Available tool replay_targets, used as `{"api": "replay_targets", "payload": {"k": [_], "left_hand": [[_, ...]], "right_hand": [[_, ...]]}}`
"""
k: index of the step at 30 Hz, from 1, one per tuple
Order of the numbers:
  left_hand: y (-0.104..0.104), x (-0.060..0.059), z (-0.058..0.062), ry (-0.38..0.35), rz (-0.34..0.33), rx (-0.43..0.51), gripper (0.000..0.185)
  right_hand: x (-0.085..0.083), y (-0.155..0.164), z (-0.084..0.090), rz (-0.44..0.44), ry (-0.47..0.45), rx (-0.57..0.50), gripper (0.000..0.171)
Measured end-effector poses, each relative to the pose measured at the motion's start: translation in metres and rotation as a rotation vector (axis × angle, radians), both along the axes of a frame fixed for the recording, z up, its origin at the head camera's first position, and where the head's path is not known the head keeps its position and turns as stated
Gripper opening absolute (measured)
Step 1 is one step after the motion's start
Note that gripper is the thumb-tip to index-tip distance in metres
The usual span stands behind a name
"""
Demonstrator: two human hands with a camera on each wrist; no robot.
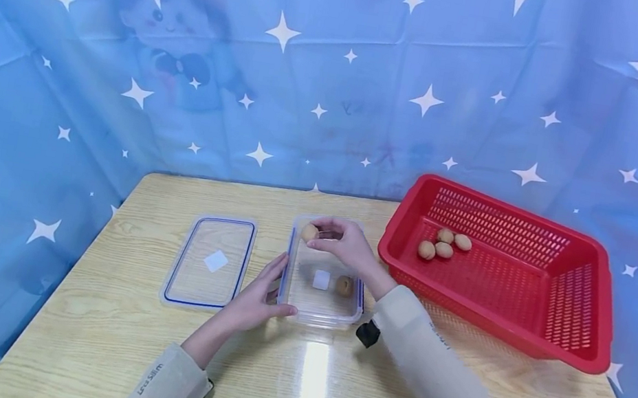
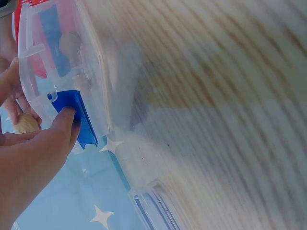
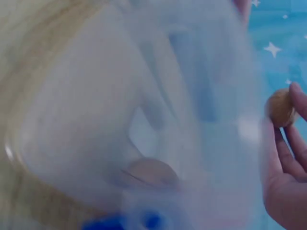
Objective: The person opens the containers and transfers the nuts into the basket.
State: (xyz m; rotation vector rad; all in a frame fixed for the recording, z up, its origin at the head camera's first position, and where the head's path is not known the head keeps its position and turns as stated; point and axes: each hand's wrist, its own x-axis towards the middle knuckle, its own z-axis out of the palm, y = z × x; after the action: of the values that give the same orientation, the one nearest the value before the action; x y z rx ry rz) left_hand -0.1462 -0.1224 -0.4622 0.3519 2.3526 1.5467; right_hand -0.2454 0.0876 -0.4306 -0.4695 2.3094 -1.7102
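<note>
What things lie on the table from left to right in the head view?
lid → left hand → box → basket

A clear rectangular lid (image 1: pixel 209 261) with a blue seal line and a white square at its middle lies flat on the light wood-grain surface (image 1: pixel 315 379), toward its left side. Toward the right stands a red perforated plastic basket (image 1: pixel 583 310), and four brown eggs (image 1: pixel 444 243) lie close together in its far left corner. Behind the surface hangs a blue cloth backdrop (image 1: pixel 315 66) printed with white stars and a faint cartoon figure, creased in a grid of fold lines.
</note>
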Motion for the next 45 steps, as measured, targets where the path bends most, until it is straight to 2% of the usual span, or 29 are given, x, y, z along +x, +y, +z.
{"api": "replay_targets", "payload": {"k": [8,12,16,18,24,29,33,38,45], "left_hand": [[0.0,-0.003,0.001,0.016,-0.005,0.005,0.099],[0.001,-0.004,0.001,0.014,-0.01,0.009,0.099],[0.002,-0.004,0.002,0.019,-0.01,0.002,0.099],[0.001,-0.004,0.0,0.031,-0.012,-0.008,0.099],[0.0,0.002,-0.003,0.021,-0.017,-0.027,0.101],[-0.001,0.004,-0.004,0.025,-0.009,-0.001,0.1],[-0.001,0.003,-0.005,0.033,-0.016,0.007,0.1],[-0.001,0.001,-0.005,0.021,-0.013,0.0,0.101],[-0.001,0.0,-0.002,0.015,-0.003,0.015,0.1]], "right_hand": [[-0.014,0.022,0.031,-0.047,0.039,0.039,0.046],[-0.022,0.039,0.046,-0.067,0.041,0.036,0.046],[-0.033,0.057,0.059,-0.096,0.08,0.029,0.045],[-0.037,0.067,0.065,-0.127,0.107,0.04,0.045],[-0.044,0.098,0.078,-0.262,0.099,0.087,0.049],[-0.053,0.131,0.087,-0.355,0.112,0.159,0.058],[-0.057,0.164,0.089,-0.422,0.076,0.181,0.063],[-0.057,0.205,0.08,-0.471,0.035,0.187,0.065],[-0.055,0.243,0.063,-0.449,0.023,0.246,0.069]]}}
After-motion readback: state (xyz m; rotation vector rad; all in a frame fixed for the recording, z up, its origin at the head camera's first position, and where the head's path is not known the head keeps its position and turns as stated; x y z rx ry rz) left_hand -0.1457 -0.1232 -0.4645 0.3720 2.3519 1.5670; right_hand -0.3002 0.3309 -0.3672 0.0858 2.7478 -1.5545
